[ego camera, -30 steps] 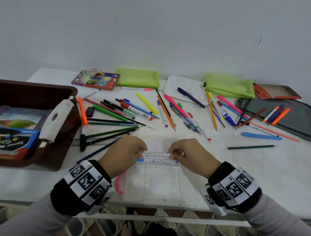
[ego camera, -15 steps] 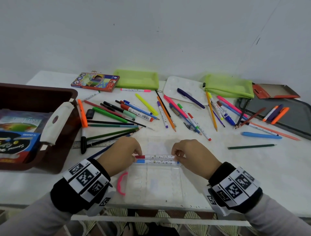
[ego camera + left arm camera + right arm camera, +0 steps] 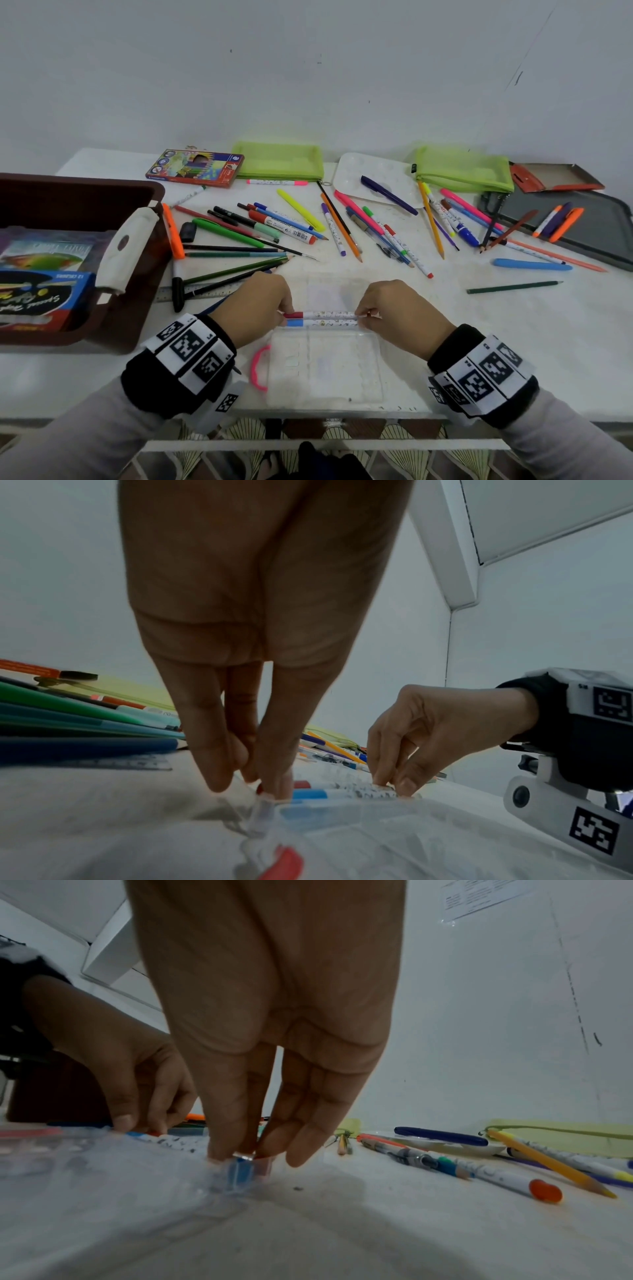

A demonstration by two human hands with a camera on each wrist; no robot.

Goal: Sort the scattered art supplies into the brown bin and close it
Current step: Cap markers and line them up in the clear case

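The left hand (image 3: 255,308) and right hand (image 3: 399,313) are each pinching an end of two markers (image 3: 323,318) (tips hidden by fingers) over a blurry clear case (image 3: 325,370).

My clear plastic case (image 3: 325,370) looks glossy and see-through, its handle (image 3: 257,368) smooth pink plastic. The counter (image 3: 513,335) under it is matt white and faintly scuffed. The brown bin (image 3: 68,198) is smooth plastic; the green pouches (image 3: 279,161) are mesh cloth.
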